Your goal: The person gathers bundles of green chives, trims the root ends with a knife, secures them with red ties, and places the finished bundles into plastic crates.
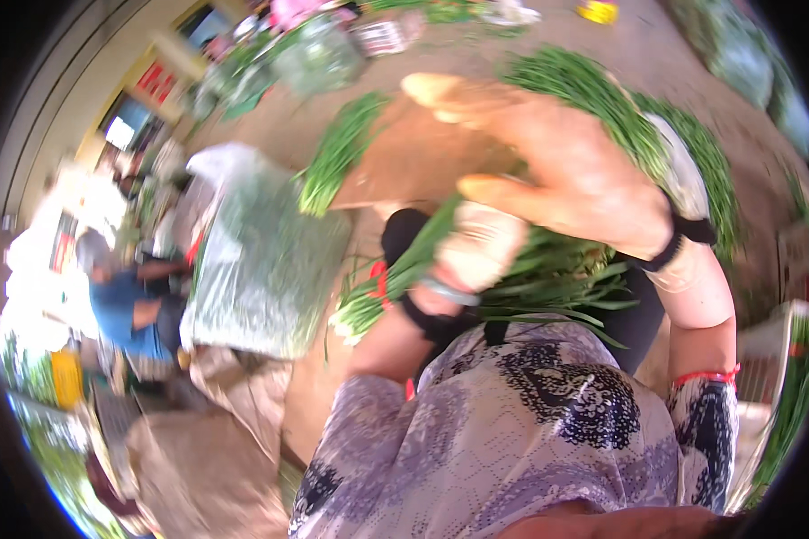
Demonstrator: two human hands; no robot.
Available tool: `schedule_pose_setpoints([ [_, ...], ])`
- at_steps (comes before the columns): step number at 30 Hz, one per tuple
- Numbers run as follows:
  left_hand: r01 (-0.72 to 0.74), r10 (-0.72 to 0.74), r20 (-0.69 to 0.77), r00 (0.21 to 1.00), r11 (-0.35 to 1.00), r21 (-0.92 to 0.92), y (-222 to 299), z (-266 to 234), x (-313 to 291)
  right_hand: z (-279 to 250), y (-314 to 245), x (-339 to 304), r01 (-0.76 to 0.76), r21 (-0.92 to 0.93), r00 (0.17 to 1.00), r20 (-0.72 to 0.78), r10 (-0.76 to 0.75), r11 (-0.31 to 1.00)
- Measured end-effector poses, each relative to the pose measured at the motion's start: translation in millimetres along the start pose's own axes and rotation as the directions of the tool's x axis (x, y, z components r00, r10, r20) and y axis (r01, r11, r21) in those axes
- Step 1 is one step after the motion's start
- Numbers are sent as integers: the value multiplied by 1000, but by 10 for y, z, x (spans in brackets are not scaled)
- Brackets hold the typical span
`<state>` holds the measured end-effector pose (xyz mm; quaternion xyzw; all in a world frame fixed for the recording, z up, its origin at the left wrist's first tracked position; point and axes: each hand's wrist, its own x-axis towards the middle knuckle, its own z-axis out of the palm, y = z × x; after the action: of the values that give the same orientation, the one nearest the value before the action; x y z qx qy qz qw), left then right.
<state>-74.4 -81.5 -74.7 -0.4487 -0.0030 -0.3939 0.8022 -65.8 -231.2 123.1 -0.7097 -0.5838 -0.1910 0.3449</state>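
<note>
My left hand (483, 244), in a pale glove, is closed round a bunch of long green chives (413, 260) over my lap. A red tie (378, 284) circles that bunch near its pale stem ends, and the leaves spread right, beneath my wrist and other hand. Large and close to the camera, my right hand (553, 166) is gloved too and blurred. Its thumb and fingers stretch leftward, apart, with nothing seen between them. Beyond it, a brown board (413, 148) carries a smaller bunch of chives (342, 153) on its left edge.
More chives (593, 99) lie at the far right. A big clear plastic bag of greens (265, 260) stands at my left, near brown sacking (189, 458). A person in blue (126, 305) sits farther left. A pale crate (768, 359) with greens is at the right.
</note>
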Motion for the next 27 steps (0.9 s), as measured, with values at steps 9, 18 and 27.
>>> schedule_pose_setpoints([
  [9, -218, -239, -243, 940, 124, -968, -443, -1071, 154, 1963, -136, -214, 19, -101, 700, 712, 59, 995],
  [18, -281, -179, -222, 959, -720, -634, -1129, -421, -112, 1744, 100, -224, -272, 28, 694, 699, 176, 962],
  [27, 209, 275, 112, 955, -891, 403, -1002, 1378, -1225, 451, 681, -221, -399, 344, 907, 283, 311, 850],
])
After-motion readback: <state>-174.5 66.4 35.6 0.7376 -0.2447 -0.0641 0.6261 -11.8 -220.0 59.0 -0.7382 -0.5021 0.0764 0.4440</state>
